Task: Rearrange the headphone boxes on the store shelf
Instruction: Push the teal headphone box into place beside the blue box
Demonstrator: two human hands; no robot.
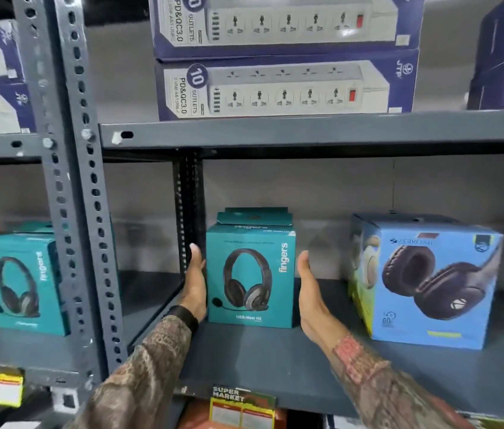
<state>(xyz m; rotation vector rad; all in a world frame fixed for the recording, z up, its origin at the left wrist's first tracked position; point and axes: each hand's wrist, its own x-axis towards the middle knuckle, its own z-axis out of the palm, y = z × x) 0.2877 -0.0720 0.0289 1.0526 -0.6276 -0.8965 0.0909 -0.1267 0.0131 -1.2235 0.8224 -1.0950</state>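
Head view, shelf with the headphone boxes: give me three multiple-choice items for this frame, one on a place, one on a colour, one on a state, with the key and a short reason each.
1. Where does the blue headphone box stand relative to the teal box between the hands?
A. To its right, same shelf
B. On top of it
C. On the shelf above

2. What colour is the power strip boxes' packaging on the upper shelf?
A. Red
B. Navy with white
C. Green

3. How do the left hand and right hand stand at the teal box?
A. Both flank its sides, palms inward
B. One lifts it overhead
C. Both rest on the blue box

Key: 1 A, it stands apart to the right on the same shelf board; 2 B, navy borders frame white strips; 3 A, one open palm is at each side.
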